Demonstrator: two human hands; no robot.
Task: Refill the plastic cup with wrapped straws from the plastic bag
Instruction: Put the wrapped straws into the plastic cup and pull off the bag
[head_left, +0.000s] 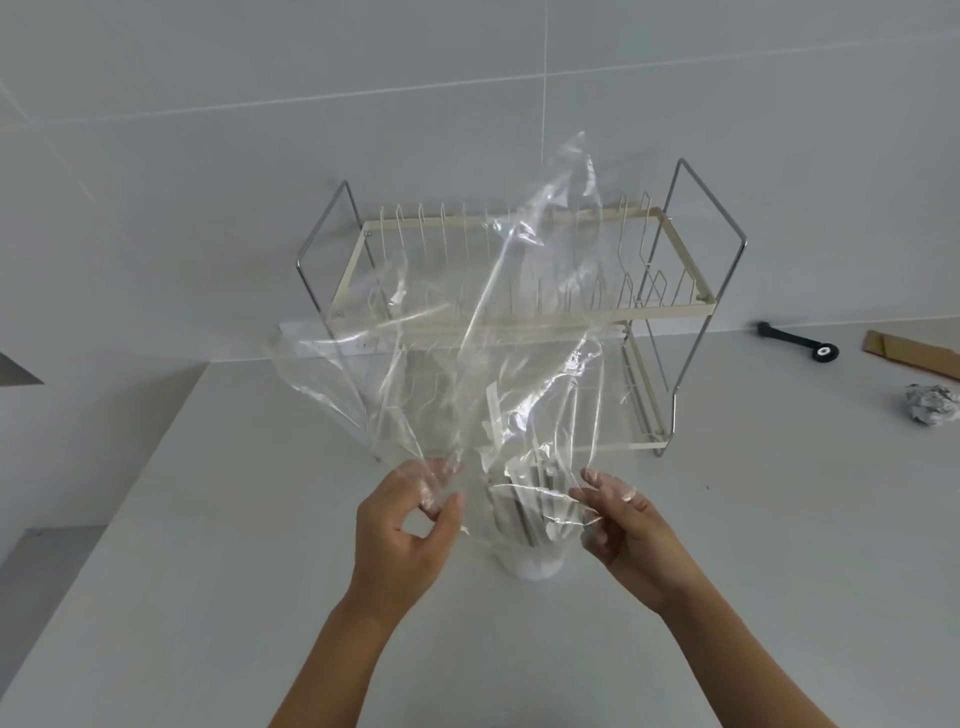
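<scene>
Both hands' grip holds plastic bag above plastic cup.

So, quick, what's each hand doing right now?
Left hand: closed, pinching the plastic bag's edge.
Right hand: closed, pinching the bag's other edge.

We see a two-tier dish rack with cream trays and a metal wire frame standing on the pale counter against the tiled wall. To its right lie a black handled tool, a strip of brown cardboard and, nearer us, a crumpled ball of foil, each apart from the others.
</scene>
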